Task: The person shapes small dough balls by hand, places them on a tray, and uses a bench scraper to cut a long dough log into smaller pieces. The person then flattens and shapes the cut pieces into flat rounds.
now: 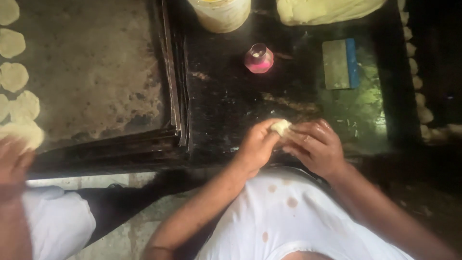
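Left hand [255,147] and right hand [315,147] brought together over the dark worktop [226,101] — fingers [308,132] curled close, pinching a small dough ball [280,126] between both sets of tips. Pale, lumpy, soft-looking, held just above the worktop's near edge. Farther back: pink cup [259,58], blue-edged scraper [340,64], pale tub [220,14], large dough mass [327,9]. Flat dough rounds [13,77] lined along the tray [96,67] at left — another person's hand [12,163] beside them.
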